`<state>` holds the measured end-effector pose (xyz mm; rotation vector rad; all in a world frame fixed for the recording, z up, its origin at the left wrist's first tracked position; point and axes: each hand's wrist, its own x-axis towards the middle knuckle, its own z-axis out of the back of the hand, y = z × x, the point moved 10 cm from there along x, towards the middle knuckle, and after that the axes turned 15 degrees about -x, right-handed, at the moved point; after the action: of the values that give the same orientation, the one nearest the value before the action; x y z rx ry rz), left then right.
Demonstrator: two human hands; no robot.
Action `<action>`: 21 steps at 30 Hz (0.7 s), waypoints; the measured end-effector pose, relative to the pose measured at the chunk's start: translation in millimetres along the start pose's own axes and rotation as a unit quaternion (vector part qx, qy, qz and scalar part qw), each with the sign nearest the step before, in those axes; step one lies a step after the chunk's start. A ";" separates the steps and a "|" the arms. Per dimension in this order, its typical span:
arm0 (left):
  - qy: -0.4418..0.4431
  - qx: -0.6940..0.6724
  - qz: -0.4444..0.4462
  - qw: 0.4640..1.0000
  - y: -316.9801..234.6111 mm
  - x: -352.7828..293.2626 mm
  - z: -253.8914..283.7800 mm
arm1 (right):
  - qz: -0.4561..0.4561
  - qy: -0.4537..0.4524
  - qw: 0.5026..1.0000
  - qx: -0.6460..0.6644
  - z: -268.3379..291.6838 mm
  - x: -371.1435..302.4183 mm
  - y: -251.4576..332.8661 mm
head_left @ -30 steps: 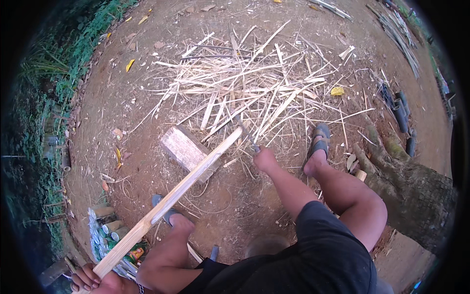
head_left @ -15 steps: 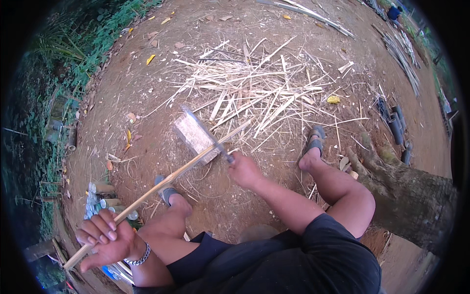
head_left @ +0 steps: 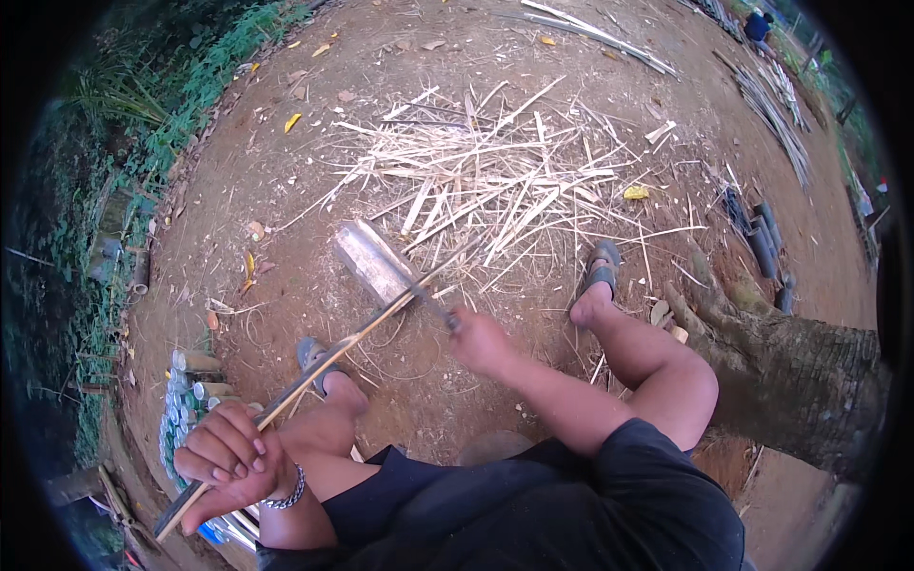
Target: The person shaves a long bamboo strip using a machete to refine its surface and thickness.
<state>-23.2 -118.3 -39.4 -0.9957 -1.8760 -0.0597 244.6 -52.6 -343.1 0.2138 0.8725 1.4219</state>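
Observation:
My left hand [head_left: 228, 455], at the lower left, has its fingers wrapped round the near end of a long bamboo strip [head_left: 328, 362]. The strip slants up and away to the right, its dark outer face beside a pale edge. In my right hand [head_left: 481, 343] is the handle of a large knife [head_left: 433, 306]. Its blade, smeared by motion, lies across the strip close to the near end of a pale wooden block [head_left: 371, 262]. Whether the edge is in the bamboo I cannot tell. The block rests on the ground between my feet.
A heap of pale bamboo slivers [head_left: 495, 181] lies beyond the block. Cut bamboo pieces [head_left: 190, 390] are stacked at left, dark tubes [head_left: 764, 243] lie at right near a tree trunk [head_left: 800, 381]. Long strips [head_left: 600, 38] lie at the back; a person [head_left: 759, 29] is far right.
The strip has rolled, so more of its dark face shows. My left hand has shifted right and down, its fingers closing round the strip. The knife's handle has dropped slightly.

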 end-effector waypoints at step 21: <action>-0.071 0.027 0.016 0.997 8.2 27.7 32.8 | -0.150 -0.014 0.985 -0.082 -21.1 126.3 -185.8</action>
<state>-47.1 -81.7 -38.2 -1.0139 -1.9800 0.0825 362.0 20.2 -521.6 -0.0234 0.7247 1.1972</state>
